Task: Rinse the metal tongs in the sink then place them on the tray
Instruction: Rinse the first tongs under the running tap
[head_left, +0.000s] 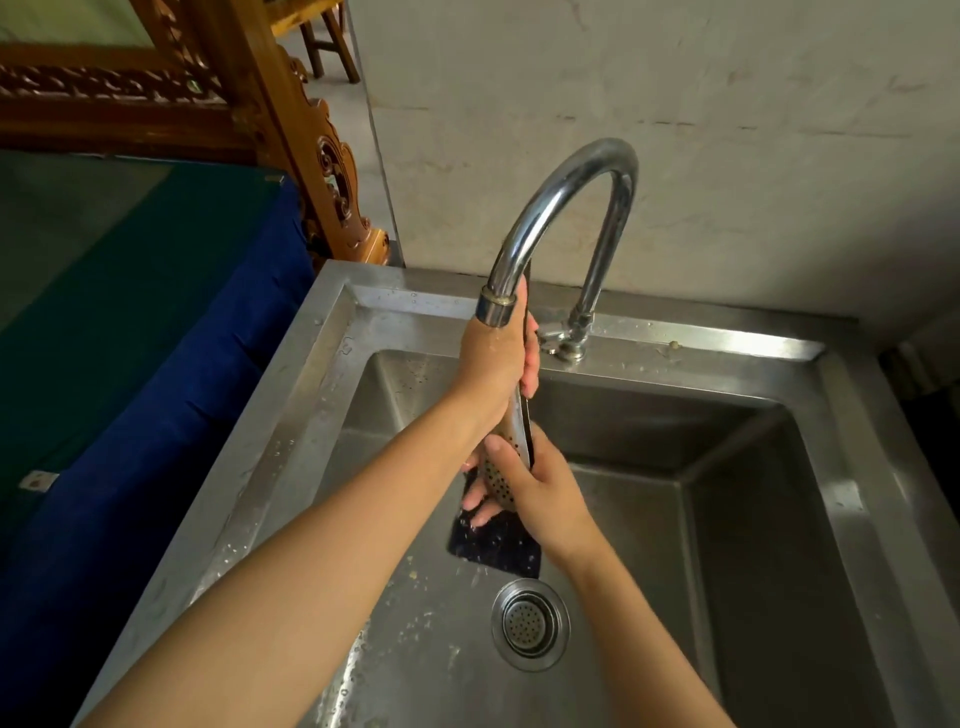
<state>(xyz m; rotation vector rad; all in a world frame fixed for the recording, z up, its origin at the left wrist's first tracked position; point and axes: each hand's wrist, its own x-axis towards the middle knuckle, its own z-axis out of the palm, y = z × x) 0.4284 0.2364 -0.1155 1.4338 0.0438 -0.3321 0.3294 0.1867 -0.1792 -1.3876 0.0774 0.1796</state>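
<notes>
The metal tongs (517, 423) stand nearly upright over the steel sink (332, 374), right under the curved tap's spout (496, 309). My left hand (493, 364) grips their upper handle just below the spout. Lower down, my right hand (535, 488) wraps around the perforated end (496, 475) of the tongs, thumb on the metal. A dark flat piece (493, 545) hangs below my right hand; whether it belongs to the tongs I cannot tell. No tray is in view.
The drain strainer (530, 623) lies in the wet basin below my hands. The tap base (569, 338) stands on the back rim against a concrete wall. A blue-and-green covered surface (130, 338) lies to the left, with carved wooden furniture (311, 156) behind it.
</notes>
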